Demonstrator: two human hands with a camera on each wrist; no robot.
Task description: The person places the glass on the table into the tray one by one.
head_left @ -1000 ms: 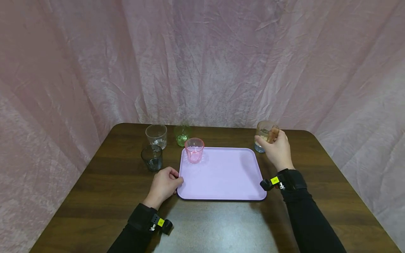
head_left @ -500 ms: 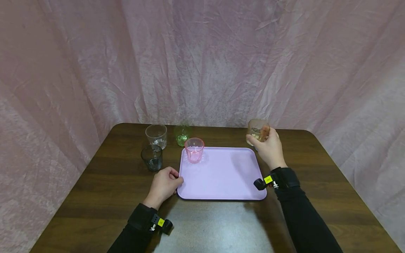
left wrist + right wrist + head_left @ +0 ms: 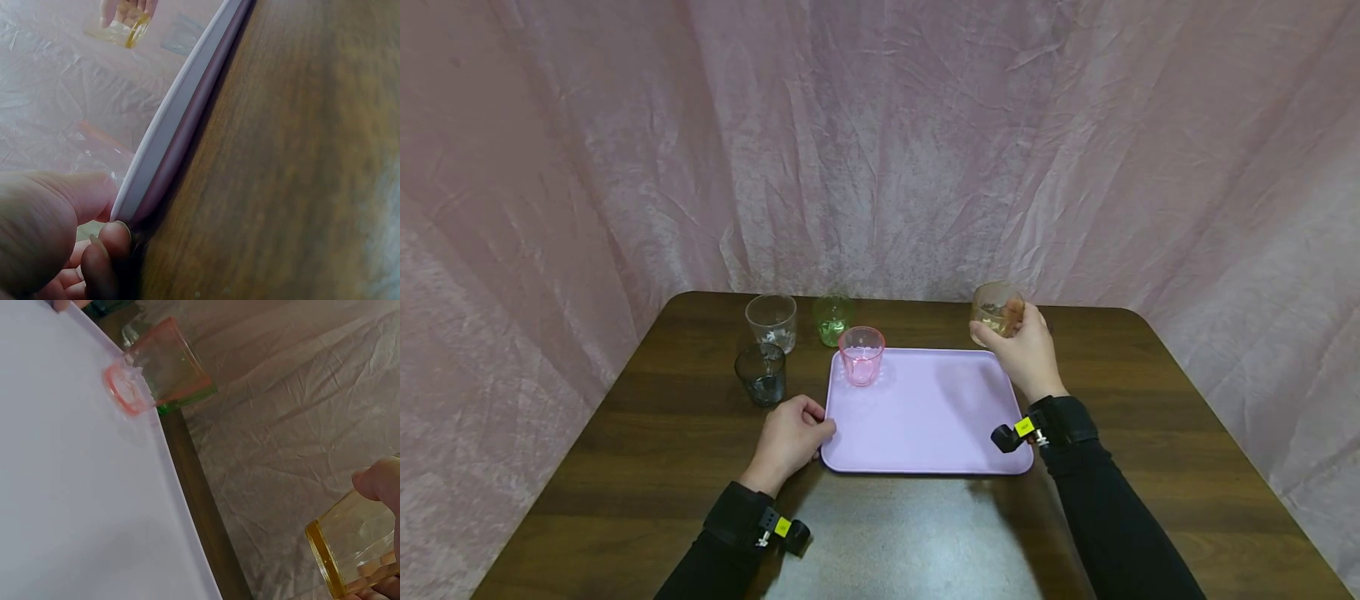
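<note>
An amber glass (image 3: pixel 991 308) is held up near the far right corner of a lilac tray (image 3: pixel 925 417), apart from it. The right hand (image 3: pixel 1028 354) grasps the glass, thumb and fingers curled round its sides, probably to keep it upright. The left hand (image 3: pixel 786 433) pinches the tray's left rim between thumb and fingertip, seemingly to stop it sliding. On the tray's far left corner stands a pink glass (image 3: pixel 861 358), perhaps tucked there to leave room. Off the tray to the left, a smoky glass (image 3: pixel 762 375), a clear glass (image 3: pixel 771 321) and a green glass (image 3: pixel 832 321) stand upright on the wooden table (image 3: pixel 662 417), before a pinkish curtain (image 3: pixel 880 150).
</note>
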